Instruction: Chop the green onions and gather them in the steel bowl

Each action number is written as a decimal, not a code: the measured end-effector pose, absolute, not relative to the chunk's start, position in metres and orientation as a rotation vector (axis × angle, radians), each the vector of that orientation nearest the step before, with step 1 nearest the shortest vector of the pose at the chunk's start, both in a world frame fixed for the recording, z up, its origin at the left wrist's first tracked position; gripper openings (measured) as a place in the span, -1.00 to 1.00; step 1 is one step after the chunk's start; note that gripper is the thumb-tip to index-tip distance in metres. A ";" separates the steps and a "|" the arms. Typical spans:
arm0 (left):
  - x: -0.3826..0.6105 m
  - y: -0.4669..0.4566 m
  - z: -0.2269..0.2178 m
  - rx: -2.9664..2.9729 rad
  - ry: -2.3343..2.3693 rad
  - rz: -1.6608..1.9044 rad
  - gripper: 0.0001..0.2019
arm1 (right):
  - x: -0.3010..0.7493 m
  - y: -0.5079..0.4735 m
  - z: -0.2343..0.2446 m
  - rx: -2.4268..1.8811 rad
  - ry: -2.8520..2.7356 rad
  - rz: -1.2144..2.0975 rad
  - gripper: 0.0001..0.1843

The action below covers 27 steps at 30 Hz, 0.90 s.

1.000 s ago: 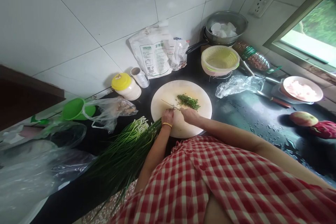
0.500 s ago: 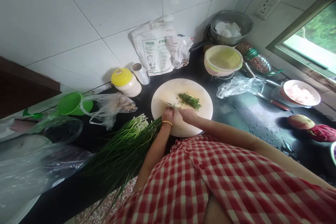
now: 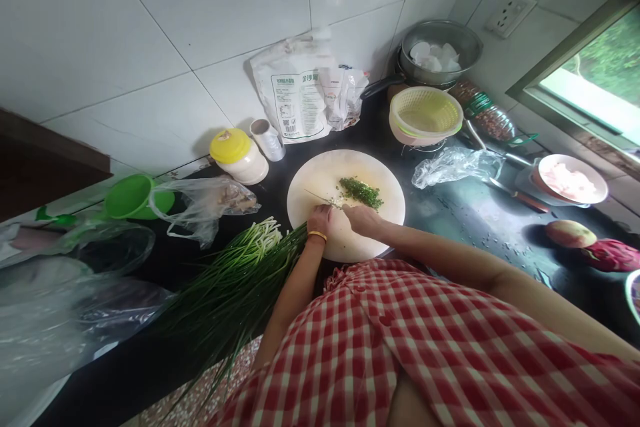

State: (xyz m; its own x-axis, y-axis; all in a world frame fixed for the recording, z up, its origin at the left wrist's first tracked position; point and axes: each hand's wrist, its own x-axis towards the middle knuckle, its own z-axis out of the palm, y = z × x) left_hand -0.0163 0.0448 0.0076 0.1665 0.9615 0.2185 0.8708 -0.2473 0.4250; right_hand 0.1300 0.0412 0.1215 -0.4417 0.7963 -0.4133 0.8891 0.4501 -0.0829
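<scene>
A round pale cutting board (image 3: pixel 350 243) lies on the dark counter in front of me. My left hand (image 3: pixel 320 219), with a yellow band at its wrist, is closed on a bunch of green chives (image 3: pixel 235 280) at the board's left part; their long leaves trail left over the counter. In my right hand (image 3: pixel 364 220) is the handle of a knife (image 3: pixel 320 197), its thin blade pointing left just beyond my left fingers. A pile of chopped chives (image 3: pixel 361 192) sits right of the blade. Chive ends under my fingers are hidden.
Left stand a yellow-lidded jar (image 3: pixel 239 157), a plastic bag (image 3: pixel 210 203) and a green container (image 3: pixel 137 197). Behind are a white packet (image 3: pixel 300 103) and a colander (image 3: pixel 425 113). On the right lie another knife (image 3: pixel 520 195), a bowl of pale pieces (image 3: pixel 597 180) and fruit (image 3: pixel 571 233).
The knife blade looks slightly turned, with its edge seen thinner, and my right hand has shifted a little. My left hand keeps nearly the same place on the chives.
</scene>
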 end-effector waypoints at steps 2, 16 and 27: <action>-0.016 0.045 0.007 2.234 1.807 0.662 -0.83 | 0.130 0.041 0.122 1.439 2.390 -0.424 -0.70; -0.018 0.045 0.004 2.266 1.820 0.723 -0.85 | 0.127 0.046 0.121 1.408 2.387 -0.453 -0.67; -0.018 0.045 0.004 2.246 1.865 0.661 -0.85 | 0.125 0.045 0.117 1.413 2.397 -0.471 -0.68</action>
